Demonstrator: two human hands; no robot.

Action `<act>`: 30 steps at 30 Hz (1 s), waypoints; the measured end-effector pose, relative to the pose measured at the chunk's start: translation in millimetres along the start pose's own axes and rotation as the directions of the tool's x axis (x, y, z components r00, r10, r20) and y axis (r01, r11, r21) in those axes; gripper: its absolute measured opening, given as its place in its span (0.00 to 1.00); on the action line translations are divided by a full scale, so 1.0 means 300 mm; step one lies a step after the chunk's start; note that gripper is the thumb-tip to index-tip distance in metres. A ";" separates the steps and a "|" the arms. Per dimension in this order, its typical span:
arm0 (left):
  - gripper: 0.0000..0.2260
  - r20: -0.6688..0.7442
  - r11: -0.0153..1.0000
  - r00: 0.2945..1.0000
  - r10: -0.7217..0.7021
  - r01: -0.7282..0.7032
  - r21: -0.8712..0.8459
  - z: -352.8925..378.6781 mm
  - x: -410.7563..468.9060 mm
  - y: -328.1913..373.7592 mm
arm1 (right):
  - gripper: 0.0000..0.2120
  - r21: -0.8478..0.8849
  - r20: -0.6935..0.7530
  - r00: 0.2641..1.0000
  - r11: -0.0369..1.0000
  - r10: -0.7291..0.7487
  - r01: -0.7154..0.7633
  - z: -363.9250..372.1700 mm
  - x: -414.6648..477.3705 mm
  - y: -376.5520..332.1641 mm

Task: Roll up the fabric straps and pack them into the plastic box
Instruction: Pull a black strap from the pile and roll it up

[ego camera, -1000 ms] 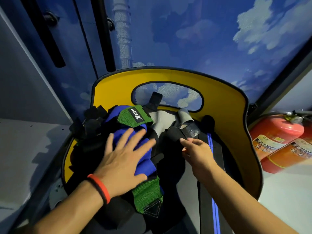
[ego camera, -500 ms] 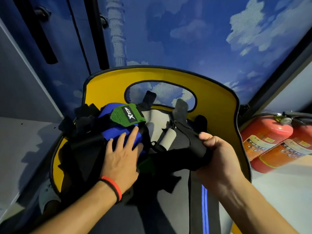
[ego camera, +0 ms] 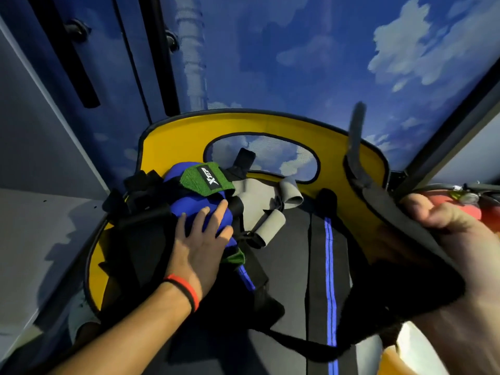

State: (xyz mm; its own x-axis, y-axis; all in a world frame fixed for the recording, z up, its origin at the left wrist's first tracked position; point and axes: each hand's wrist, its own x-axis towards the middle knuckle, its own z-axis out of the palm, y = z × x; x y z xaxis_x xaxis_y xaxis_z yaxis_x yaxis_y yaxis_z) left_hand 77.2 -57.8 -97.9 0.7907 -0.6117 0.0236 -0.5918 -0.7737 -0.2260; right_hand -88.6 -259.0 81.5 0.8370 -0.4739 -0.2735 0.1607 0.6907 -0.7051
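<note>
Fingers (ego camera: 433, 212) of my right hand (ego camera: 460, 239) are clenched round a wide black padded fabric strap (ego camera: 392, 217). I hold it raised at the right side of the box, and its free end sticks up past the rim. Fingers (ego camera: 201, 215) of my left hand (ego camera: 200, 247) are released, spread straight and pressing flat on the heap inside.

Behind everything stands a blue wall printed with white clouds (ego camera: 297, 63). Against it sits the yellow box with a black-trimmed rim (ego camera: 176, 136) and an oval cut-out in its far wall. Along its bottom lies a long black strap with a blue stripe (ego camera: 316, 253), running toward me. A tangle of black webbing straps (ego camera: 146, 212) fills the left side. Just beside it, under my left palm, is a blue fabric bundle (ego camera: 194, 201). Two short grey rolled pieces (ego camera: 270, 228) lie in the middle of the box, between my hands. A green woven tag with a black label (ego camera: 208, 180) lies over the top of the blue bundle. A red and black wristband (ego camera: 186, 290) circles my left wrist.
</note>
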 end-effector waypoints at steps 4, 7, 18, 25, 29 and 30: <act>0.45 0.103 0.972 0.987 0.124 -0.101 -0.211 -0.084 -0.032 -0.013 | 0.10 0.051 -0.036 0.997 0.997 0.067 -0.065 -0.044 0.068 0.093; 0.29 -0.029 0.631 0.993 0.114 -0.095 -0.770 -0.195 -0.053 0.018 | 0.08 0.083 -0.026 0.992 0.990 0.120 -0.117 -0.059 0.108 0.185; 0.16 0.139 -0.430 0.987 -0.081 0.091 -0.898 -0.269 -0.055 0.095 | 0.09 -0.517 0.127 0.961 0.843 0.247 -0.148 -0.005 0.139 0.389; 0.18 0.032 -0.235 0.968 -0.248 -0.028 -0.972 -0.249 -0.013 0.030 | 0.14 -0.498 0.064 0.977 0.855 0.203 -0.145 0.005 0.142 0.362; 0.24 0.018 -0.302 0.977 -0.211 -0.048 -0.952 -0.256 -0.021 0.020 | 0.11 -0.542 -0.009 0.988 0.830 0.153 -0.134 -0.013 0.154 0.371; 0.24 0.034 -0.325 0.978 -0.204 -0.035 -0.945 -0.254 -0.021 0.018 | 0.11 -0.538 -0.009 0.987 0.831 0.162 -0.141 -0.016 0.154 0.372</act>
State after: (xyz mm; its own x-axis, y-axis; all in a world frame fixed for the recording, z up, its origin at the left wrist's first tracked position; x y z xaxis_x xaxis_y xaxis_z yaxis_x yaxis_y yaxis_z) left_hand 57.1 -70.7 -25.1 0.8998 -0.4348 0.0357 0.0171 0.1169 0.9930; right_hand -34.6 -206.3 -12.8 0.8472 -0.3611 -0.3898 -0.2659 0.3469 -0.8994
